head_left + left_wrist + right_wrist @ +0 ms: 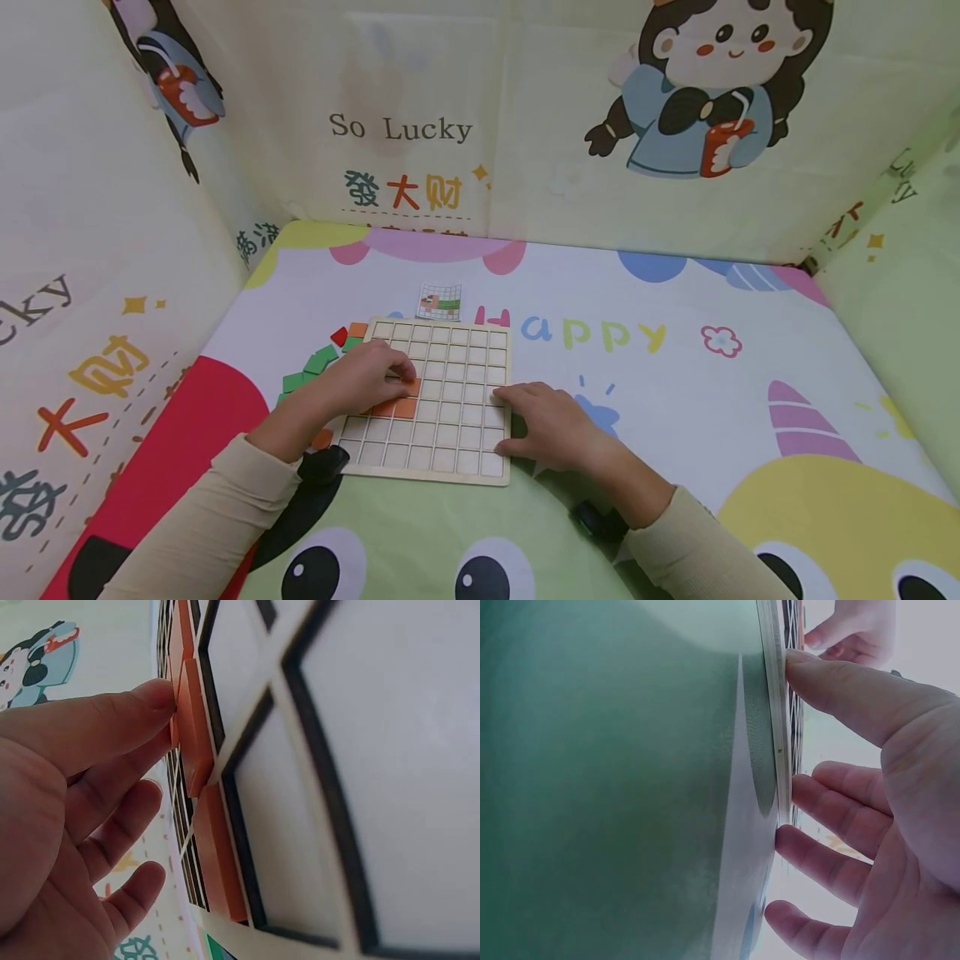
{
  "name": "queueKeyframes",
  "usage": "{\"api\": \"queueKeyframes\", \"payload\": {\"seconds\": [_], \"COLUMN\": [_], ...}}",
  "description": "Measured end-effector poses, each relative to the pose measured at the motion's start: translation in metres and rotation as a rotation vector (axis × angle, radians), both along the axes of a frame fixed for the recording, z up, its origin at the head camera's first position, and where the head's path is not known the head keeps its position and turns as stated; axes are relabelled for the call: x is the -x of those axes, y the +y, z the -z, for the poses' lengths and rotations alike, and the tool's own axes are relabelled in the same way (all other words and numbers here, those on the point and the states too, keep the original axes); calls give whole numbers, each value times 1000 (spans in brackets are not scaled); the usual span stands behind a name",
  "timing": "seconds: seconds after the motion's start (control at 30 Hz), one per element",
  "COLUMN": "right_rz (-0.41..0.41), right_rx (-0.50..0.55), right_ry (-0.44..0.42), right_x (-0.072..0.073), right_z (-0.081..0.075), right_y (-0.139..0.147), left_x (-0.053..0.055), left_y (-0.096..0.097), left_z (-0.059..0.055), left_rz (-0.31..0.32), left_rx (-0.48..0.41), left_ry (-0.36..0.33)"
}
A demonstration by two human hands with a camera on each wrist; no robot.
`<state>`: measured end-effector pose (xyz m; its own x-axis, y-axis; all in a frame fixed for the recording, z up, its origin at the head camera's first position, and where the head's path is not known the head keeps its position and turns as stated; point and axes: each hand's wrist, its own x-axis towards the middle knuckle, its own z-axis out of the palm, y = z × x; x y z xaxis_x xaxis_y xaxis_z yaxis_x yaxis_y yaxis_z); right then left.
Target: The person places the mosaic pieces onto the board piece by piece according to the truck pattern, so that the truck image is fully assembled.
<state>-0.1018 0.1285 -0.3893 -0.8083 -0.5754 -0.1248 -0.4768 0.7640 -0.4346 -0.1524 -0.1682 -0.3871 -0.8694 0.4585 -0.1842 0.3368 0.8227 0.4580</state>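
Observation:
A wooden grid board (459,433) lies flat, with several orange square tiles (405,407) in its left cells. My left hand (367,379) reaches over its left side. In the left wrist view, the thumb and index fingertip pinch an orange tile (175,724) against the board's surface, beside other orange tiles; the remaining fingers are loosely bent. My right hand (551,425) rests at the board's right edge. Its thumb touches near the lower corner and its fingers lie spread along the rim, nothing gripped, as the right wrist view also shows.
Green tiles (303,373), a red piece (340,337) and an orange tile (358,330) lie left of the board. Another orange piece (322,439) sits below the left wrist. A small picture card (439,302) lies behind the board. Printed cloth walls surround the table.

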Motion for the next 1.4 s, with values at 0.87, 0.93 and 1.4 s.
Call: {"api": "queueKeyframes", "payload": {"seconds": [0.87,0.93,1.4], "right_rz": [-4,-3,1], "right_rx": [5,6,7], "right_ry": [10,10,-6], "right_x": [1,1,0], "right_z": [-1,-1,0], "right_y": [0,1,1], "left_x": [7,10,37], "left_y": [-24,-33,-75], "left_z": [-12,-16,-15], "left_rz": [-56,-88,-210], "left_rx": [-63,-44,-13], "left_ry": [10,25,1]}}
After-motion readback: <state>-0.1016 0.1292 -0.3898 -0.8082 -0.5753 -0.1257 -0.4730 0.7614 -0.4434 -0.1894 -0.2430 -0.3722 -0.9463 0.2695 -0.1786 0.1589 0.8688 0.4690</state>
